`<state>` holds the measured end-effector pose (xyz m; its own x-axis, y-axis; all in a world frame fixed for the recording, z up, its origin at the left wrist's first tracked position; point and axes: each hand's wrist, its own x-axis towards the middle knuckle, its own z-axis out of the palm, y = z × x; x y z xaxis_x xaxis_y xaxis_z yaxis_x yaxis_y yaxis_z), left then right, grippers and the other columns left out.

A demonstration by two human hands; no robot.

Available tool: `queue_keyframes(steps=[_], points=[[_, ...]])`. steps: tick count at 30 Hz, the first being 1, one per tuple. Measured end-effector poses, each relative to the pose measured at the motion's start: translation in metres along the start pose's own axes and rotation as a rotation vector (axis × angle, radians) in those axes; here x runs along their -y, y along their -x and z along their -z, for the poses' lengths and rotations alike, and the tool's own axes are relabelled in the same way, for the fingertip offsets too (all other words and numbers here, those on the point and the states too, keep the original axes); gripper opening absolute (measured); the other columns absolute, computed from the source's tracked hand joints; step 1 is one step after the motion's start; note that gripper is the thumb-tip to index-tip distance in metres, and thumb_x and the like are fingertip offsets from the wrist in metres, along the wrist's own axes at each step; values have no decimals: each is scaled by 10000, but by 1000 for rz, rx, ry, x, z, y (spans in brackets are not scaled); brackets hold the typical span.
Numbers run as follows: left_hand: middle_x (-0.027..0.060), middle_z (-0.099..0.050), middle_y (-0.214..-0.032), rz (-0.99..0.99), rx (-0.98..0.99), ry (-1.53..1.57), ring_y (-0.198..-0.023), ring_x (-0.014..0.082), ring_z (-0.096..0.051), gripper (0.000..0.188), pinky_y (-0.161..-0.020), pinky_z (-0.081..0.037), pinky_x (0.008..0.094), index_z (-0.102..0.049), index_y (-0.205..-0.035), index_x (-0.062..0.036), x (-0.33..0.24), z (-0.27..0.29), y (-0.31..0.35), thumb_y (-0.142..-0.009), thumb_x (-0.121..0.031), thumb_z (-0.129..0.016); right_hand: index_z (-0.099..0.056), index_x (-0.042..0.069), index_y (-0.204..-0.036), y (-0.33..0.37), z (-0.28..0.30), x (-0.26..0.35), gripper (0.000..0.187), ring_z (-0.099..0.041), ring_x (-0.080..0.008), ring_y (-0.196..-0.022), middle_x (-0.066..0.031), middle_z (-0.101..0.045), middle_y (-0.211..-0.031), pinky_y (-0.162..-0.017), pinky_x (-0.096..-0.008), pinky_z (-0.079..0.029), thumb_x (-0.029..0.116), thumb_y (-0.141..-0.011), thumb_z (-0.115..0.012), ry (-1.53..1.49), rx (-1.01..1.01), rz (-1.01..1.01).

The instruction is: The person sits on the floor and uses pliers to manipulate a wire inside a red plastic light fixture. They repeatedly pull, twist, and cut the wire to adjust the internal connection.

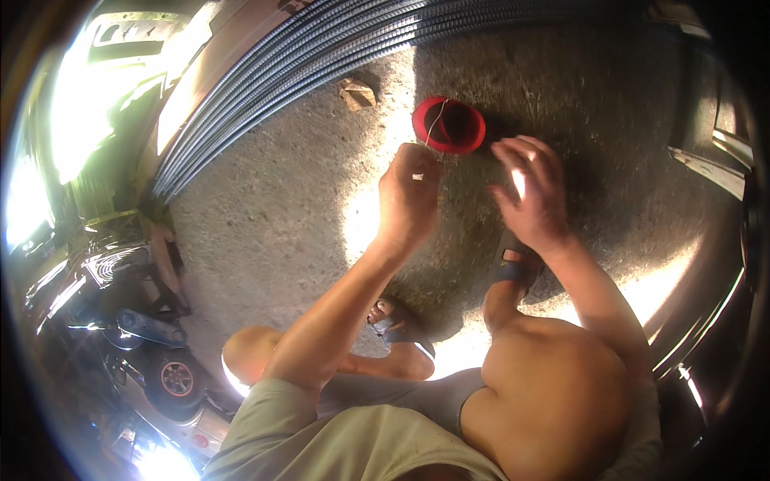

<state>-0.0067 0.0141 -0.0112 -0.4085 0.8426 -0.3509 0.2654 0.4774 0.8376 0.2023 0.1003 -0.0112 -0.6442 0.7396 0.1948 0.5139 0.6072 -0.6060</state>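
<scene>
at the lower left of the frame stands a wheel [176, 378]; above it, ribbed rods [297, 76] curve from the left up toward the top edge. a brown lump [357, 94] lies right of them on the floor [265, 192]. near the middle, the left hand [409, 196] is closed, pinching the end of a thin wire [436, 122] that crosses the mouth of the red bucket [473, 128]. the bucket sits at upper centre, its mouth facing the camera, its oval outline longest from side to side, sloping slightly down to the right. just right of it, the right hand [536, 188] is blurred, fingers half curled, thumb spread from them. pale boards [710, 172] lie at the right.
</scene>
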Motion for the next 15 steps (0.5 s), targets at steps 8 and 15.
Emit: queue_keyframes(steps=[8,15], points=[[109,-697,-950,143,-57,198,-824,191,-717,128,-779,-603,343,-628,-1066,17,-11,11,-10,-994,81,-543,-740,118,-1287,-50,-46,-4,475,-636,-246,-1198,-48,-721,-1157,-1168,-481,-430,82,-817,-793,-39,133,346],[96,-710,-957,173,-18,238,-845,175,-727,277,-785,-613,343,-611,-1167,-15,3,21,-9,-957,122,-495,-658,94,-1279,-28,-36,-17,515,-585,-346,-1222,-114,-609,-1275,-1105,-497,-452,157,-810,-860,-42,65,153]])
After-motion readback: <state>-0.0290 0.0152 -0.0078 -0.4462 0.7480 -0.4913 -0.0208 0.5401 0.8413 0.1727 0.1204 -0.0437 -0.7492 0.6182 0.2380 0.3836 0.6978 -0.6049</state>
